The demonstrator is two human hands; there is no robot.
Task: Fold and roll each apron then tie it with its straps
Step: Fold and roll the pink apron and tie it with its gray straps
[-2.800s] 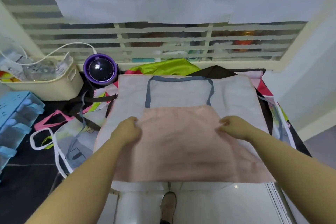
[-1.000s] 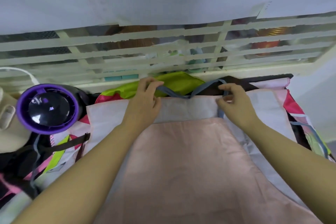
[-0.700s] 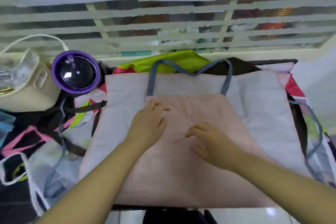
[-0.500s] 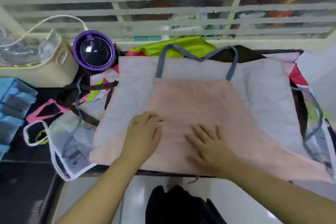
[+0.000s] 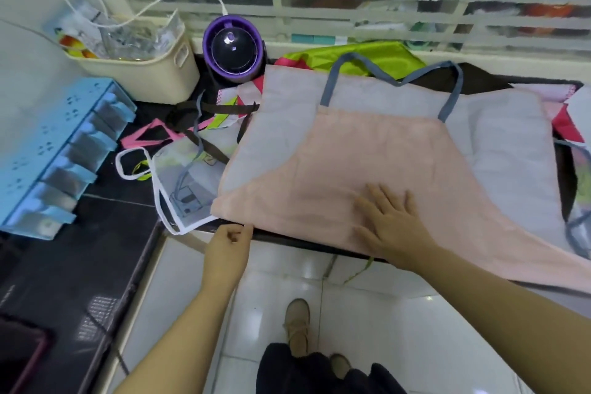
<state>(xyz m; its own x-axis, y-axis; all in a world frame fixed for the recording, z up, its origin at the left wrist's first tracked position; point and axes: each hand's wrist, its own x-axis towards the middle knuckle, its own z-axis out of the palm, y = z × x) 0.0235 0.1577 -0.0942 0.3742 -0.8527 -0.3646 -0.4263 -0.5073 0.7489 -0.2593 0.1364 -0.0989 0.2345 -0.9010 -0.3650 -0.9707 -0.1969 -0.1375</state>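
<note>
Since half a second ago my left hand (image 5: 228,238) has dropped off the pale pink fabric apron (image 5: 367,163) to its hem at the near edge of the black table (image 5: 289,237), fingers curled, grip unclear; my right hand (image 5: 391,222) lies flat on it. First fold, I judge: pinch that corner, carry it across.

Entry 1, left hand (image 5: 228,245): withdrawn from the pink apron (image 5: 367,169), where it had been laid flat beside the right hand (image 5: 391,224); now placed off the cloth at the near hem, fingers curled; a grip on the hem cannot be confirmed
Entry 2, neck strap (image 5: 327,89): formerly folded down ahead of both hands, since drawn out past the apron's far edge, well apart from both hands
Entry 3, right hand: brought back from the neck strap, now laid flat on the pink apron
</note>
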